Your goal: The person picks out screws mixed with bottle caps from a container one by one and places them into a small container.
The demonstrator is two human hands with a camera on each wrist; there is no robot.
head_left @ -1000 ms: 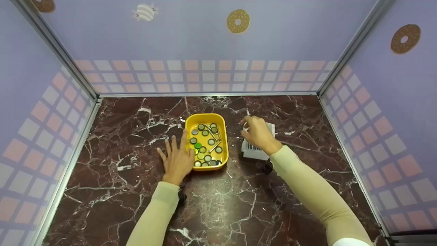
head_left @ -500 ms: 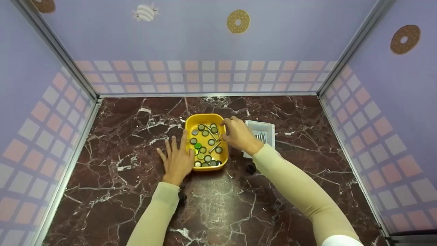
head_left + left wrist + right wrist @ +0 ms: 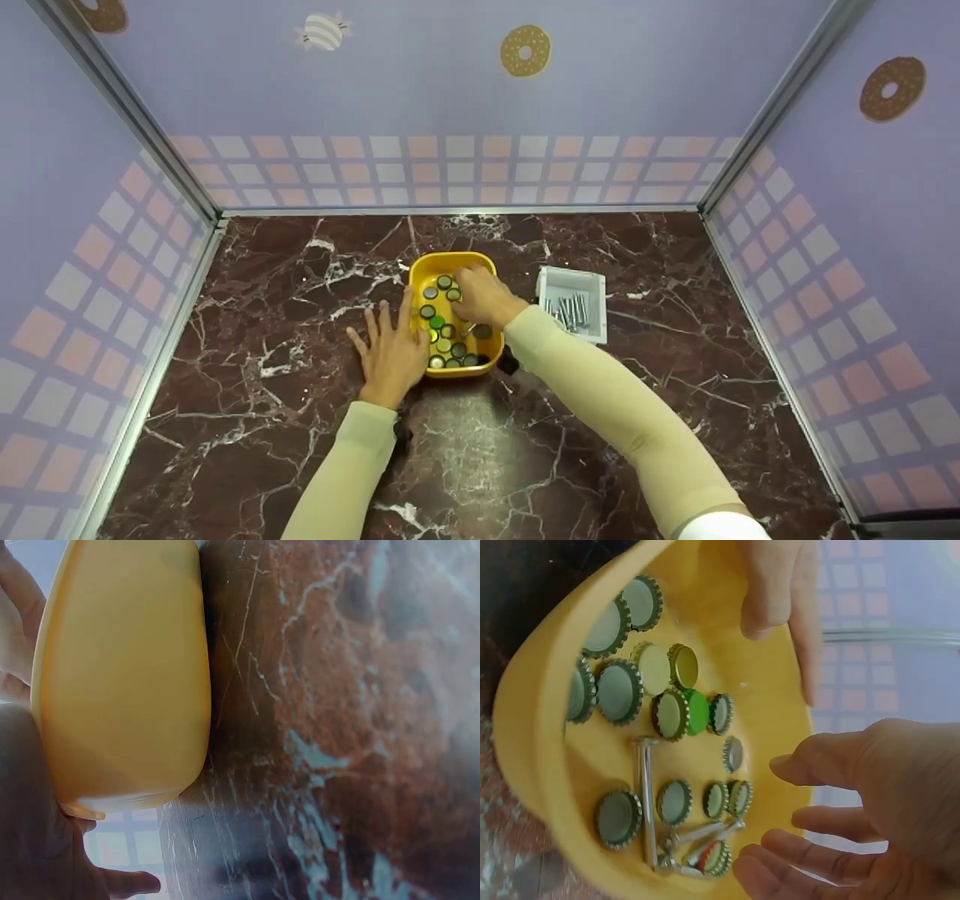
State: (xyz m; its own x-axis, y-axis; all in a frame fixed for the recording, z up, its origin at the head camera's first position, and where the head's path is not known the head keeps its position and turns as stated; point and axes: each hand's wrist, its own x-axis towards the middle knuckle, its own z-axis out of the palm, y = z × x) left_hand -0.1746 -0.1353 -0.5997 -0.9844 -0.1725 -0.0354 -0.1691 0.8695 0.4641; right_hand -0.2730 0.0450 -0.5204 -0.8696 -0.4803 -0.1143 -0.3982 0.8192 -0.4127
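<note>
On dark marble [image 3: 480,450] between lilac walls [image 3: 420,82], left fingers [image 3: 385,318] spread against a yellow tray [image 3: 439,262], right fingers [image 3: 817,858] loosely parted.

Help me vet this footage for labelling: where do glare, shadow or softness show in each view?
Head: a pale sheen lies on the marble tabletop; left wrist: the left hand is in dark shadow, and the tabletop at right looks hazy and soft; right wrist: bottle caps look fairly clear, while the wall washes out at upper right.
</note>
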